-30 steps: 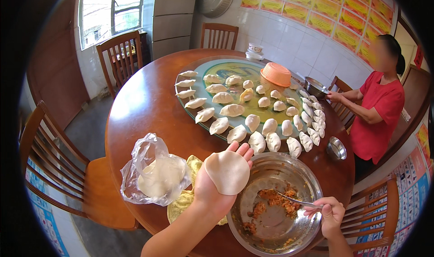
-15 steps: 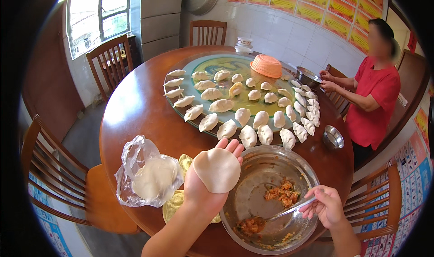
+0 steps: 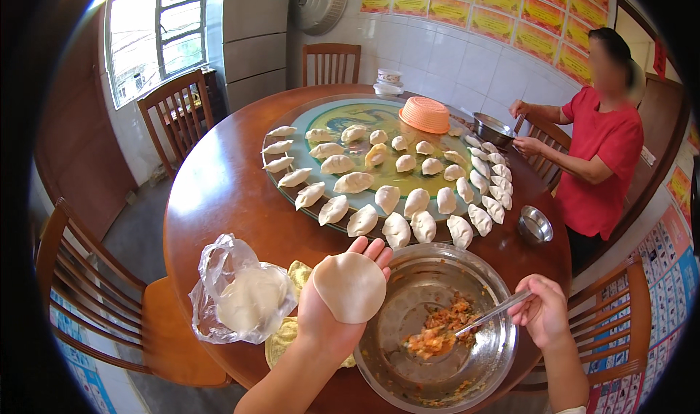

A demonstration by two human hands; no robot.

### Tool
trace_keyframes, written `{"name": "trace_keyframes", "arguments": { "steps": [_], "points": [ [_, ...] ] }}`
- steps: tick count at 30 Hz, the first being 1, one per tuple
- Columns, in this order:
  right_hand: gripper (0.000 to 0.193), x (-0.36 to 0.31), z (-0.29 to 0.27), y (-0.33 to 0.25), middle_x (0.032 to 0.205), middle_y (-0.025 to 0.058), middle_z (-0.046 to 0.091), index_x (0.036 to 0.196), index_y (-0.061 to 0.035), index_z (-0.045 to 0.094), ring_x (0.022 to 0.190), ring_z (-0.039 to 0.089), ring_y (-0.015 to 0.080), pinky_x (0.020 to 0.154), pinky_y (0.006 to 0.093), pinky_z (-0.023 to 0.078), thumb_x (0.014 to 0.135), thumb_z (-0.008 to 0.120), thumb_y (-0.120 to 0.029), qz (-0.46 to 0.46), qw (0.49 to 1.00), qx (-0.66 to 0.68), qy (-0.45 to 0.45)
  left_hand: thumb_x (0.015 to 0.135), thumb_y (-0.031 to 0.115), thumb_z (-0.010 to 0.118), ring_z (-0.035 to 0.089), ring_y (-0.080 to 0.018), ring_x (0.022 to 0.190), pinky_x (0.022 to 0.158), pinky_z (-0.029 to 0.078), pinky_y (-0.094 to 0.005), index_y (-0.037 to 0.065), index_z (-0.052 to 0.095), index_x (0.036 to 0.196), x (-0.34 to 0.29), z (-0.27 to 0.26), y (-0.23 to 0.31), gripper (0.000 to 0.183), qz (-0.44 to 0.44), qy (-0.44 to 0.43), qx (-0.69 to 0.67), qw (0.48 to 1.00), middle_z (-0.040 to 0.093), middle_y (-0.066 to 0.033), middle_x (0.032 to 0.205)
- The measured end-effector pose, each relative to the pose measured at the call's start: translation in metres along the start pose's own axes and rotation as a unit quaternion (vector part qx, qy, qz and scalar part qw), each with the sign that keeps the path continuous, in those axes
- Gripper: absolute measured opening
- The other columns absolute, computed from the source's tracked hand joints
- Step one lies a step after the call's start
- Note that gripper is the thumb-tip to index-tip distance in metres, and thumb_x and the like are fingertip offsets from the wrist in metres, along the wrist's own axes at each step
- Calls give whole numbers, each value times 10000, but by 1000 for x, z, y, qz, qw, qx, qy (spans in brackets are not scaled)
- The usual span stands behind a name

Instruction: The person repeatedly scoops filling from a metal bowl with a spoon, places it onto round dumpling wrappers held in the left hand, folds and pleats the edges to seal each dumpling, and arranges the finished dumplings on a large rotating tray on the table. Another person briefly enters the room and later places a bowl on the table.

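A round, pale dumpling wrapper [image 3: 351, 288] lies across the palm of my left hand [image 3: 319, 324], held from below with the fingers stretched out. In my right hand [image 3: 544, 313] is the handle of a metal spoon [image 3: 494, 311], gripped between thumb and fingers. Its bowl end carries a lump of orange-red filling [image 3: 426, 343] with green bits, above a wide metal mixing bowl [image 3: 394, 374]. More filling sits in the bowl behind the spoon. My left hand is beside the bowl's left rim.
Many folded dumplings [image 3: 353, 183] stand in curved rows on the glass turntable [image 3: 343, 111], near an orange basket [image 3: 424, 115]. A plastic bag of wrappers [image 3: 251, 297] lies left, beside a yellow cloth [image 3: 283, 341]. Right are a small metal bowl [image 3: 536, 226] and a person in red [image 3: 601, 159] holding a basin [image 3: 494, 129].
The spoon has lifted from the bowl's near left with filling on it, and my right hand has risen slightly. My left hand stays under the wrapper. The view has shifted a little.
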State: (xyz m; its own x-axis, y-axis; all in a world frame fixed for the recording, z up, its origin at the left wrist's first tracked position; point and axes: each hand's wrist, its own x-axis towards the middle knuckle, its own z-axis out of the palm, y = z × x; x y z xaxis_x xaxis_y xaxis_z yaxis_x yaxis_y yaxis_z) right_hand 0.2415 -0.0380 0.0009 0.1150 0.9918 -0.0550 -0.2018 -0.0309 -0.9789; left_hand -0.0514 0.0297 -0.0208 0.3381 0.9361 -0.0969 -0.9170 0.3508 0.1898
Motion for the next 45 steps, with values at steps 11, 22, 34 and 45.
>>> {"name": "trace_keyframes", "arguments": {
  "steps": [11, 22, 34, 45],
  "points": [
    [281, -3, -1, -14, 611, 157, 614, 838, -15, 496, 428, 558, 165, 378, 214, 427, 931, 369, -248, -111, 989, -50, 87, 960, 267, 207, 348, -312, 1254, 1045, 296, -390, -13, 261, 1339, -2, 1, -6, 474, -25, 1, 31, 999, 327, -182, 1369],
    [165, -42, 57, -9, 674, 195, 606, 903, 53, 473, 548, 618, 226, 470, 297, 516, 914, 413, -100, -504, 836, -195, -96, 946, 228, 245, 299, -322, 1283, 1055, 283, -416, 3, 218, 1352, -21, 4, -33, 464, -151, -31, -51, 987, 277, -193, 1394],
    [158, -54, 68, -27, 640, 89, 633, 861, -58, 473, 502, 616, 177, 412, 222, 461, 908, 480, -208, -584, 725, -339, -135, 936, 224, 296, 340, -289, 1263, 1031, 317, -376, -10, 303, 1311, -23, 10, -32, 441, -145, 25, 35, 988, 361, -174, 1349],
    [149, -55, 72, -38, 708, 136, 633, 849, -17, 524, 622, 628, 252, 526, 317, 475, 883, 499, -159, -557, 716, -368, -202, 954, 274, 200, 351, -316, 1249, 1021, 330, -402, -10, 305, 1306, -22, 14, -34, 464, -153, 25, 49, 987, 365, -192, 1340]
  ]
}}
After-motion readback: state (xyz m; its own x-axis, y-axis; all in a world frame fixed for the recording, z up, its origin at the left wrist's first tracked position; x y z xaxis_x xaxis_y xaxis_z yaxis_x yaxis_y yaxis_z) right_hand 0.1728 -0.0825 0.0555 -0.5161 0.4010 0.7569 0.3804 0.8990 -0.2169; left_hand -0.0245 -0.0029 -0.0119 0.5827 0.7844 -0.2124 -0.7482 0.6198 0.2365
